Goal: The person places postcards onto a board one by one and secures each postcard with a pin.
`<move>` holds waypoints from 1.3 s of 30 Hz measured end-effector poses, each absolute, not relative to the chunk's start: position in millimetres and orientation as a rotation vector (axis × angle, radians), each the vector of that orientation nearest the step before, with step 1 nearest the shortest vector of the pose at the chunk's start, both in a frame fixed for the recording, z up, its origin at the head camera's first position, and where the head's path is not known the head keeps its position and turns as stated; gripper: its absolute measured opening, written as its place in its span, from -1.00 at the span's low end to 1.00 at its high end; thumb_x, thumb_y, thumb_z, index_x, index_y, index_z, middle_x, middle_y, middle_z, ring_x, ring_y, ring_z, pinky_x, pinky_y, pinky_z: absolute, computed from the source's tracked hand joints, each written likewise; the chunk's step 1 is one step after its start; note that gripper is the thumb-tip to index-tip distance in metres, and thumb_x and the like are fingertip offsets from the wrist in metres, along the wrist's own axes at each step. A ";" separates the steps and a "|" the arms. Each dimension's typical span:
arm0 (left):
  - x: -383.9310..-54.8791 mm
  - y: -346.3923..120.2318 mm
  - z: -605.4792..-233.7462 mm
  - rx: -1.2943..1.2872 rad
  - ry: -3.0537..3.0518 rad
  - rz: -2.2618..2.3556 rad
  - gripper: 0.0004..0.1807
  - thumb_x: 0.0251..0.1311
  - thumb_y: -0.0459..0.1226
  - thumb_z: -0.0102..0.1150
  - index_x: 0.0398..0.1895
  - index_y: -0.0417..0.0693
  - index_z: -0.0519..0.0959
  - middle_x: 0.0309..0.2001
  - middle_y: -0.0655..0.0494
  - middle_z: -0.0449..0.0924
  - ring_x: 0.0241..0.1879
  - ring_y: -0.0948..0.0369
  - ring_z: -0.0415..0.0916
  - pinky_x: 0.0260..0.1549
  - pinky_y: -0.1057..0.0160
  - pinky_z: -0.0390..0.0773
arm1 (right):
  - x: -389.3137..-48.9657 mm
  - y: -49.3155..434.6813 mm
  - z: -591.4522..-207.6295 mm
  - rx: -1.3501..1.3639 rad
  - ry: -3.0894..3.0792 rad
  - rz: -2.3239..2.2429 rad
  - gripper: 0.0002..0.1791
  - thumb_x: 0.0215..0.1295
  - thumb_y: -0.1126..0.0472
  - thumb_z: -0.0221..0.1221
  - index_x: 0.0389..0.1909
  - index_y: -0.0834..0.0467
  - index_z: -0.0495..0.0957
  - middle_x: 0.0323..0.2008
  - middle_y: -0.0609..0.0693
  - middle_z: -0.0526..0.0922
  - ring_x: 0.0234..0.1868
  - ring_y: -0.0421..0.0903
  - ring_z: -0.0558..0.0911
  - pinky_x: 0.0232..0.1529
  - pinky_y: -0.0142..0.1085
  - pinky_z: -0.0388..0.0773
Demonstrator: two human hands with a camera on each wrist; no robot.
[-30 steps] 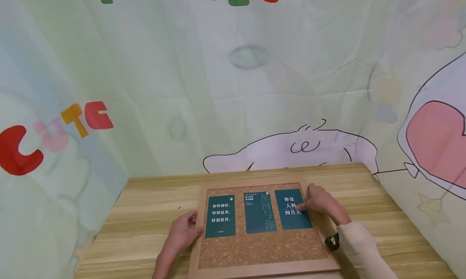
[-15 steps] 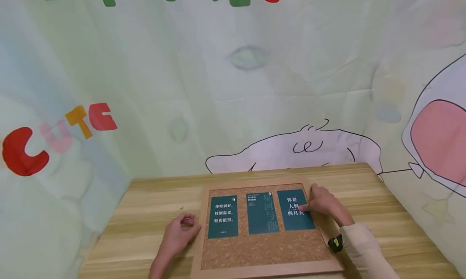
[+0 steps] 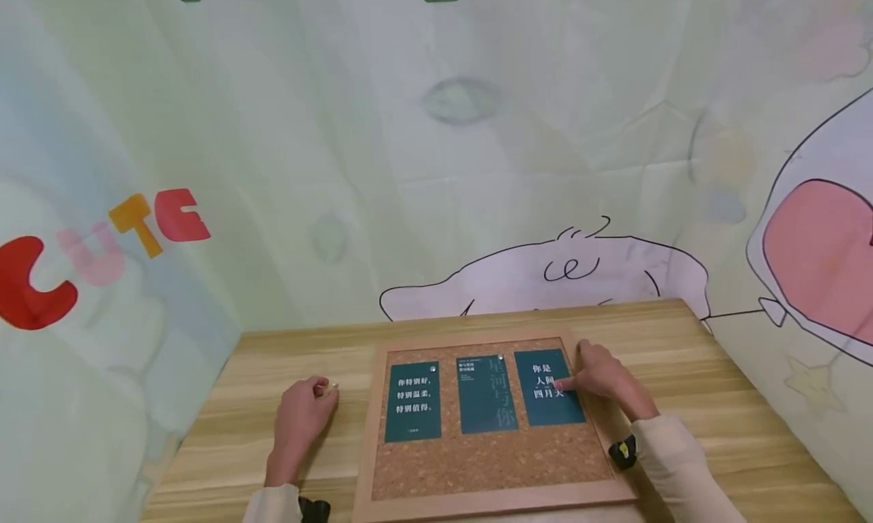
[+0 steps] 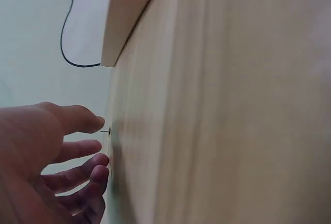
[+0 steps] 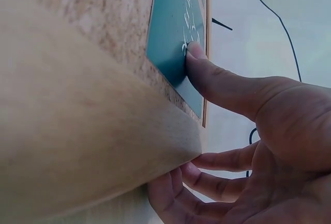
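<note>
A wood-framed corkboard (image 3: pixel 491 470) lies on the table, bearing three dark green cards with white writing. The left card (image 3: pixel 413 424) and middle card (image 3: pixel 480 409) each have a small pin at the top right. On the right card (image 3: pixel 546 413), my right thumb (image 5: pixel 199 61) presses, while the fingers of my right hand (image 3: pixel 603 375) curl against the frame's outer side and lower edge. My left hand (image 3: pixel 300 421) is left of the board, thumb and fingers apart beside a thumbtack (image 4: pixel 105 131) that stands point up on the table.
The wooden table (image 3: pixel 273 364) reaches back to a pale curtain (image 3: pixel 307 167) printed with cartoon figures and letters. Both wrists carry black straps, the right one (image 3: pixel 623 453) with a yellow mark.
My left hand has left the frame's left edge and moved left and back to the thumbtack. My right hand keeps its place on the right card and frame.
</note>
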State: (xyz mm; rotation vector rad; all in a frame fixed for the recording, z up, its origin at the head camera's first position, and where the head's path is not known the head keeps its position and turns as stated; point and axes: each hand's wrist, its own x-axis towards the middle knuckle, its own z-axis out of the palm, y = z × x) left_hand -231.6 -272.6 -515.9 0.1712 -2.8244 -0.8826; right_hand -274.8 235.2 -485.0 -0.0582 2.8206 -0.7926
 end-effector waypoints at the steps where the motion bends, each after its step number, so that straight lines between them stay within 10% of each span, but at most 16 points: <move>1: -234.1 -272.5 -515.3 0.171 -2.837 -0.866 -0.64 0.33 -0.21 0.24 -0.01 -0.36 0.67 -0.12 -0.21 0.70 -0.12 -0.12 0.64 -0.16 -0.17 0.61 | -274.9 235.1 -485.1 -0.056 2.822 -0.793 0.03 0.04 -0.05 0.60 0.22 0.58 0.28 -0.11 0.35 0.54 -0.12 0.16 0.53 -0.03 0.09 0.56; 14: -248.6 -267.1 -501.9 0.207 -2.962 -0.758 -0.86 0.28 -0.24 0.24 -0.29 -0.13 0.70 -0.32 0.01 0.66 -0.42 0.07 0.54 -0.51 0.01 0.49 | -273.8 236.4 -484.8 -0.055 2.832 -0.794 -0.06 0.07 -0.03 0.59 0.15 0.56 0.31 -0.17 0.29 0.52 -0.17 0.14 0.49 -0.10 0.04 0.54; 39: -267.7 -251.2 -481.9 0.091 -2.928 -0.983 -0.83 0.25 -0.28 0.16 -0.46 -0.15 0.46 -0.53 0.07 0.54 -0.53 0.15 0.43 -0.54 0.20 0.36 | -272.5 234.6 -485.6 -0.070 2.842 -0.832 -0.09 0.06 -0.02 0.59 0.14 0.52 0.34 -0.14 0.29 0.51 -0.12 0.15 0.50 0.00 0.10 0.54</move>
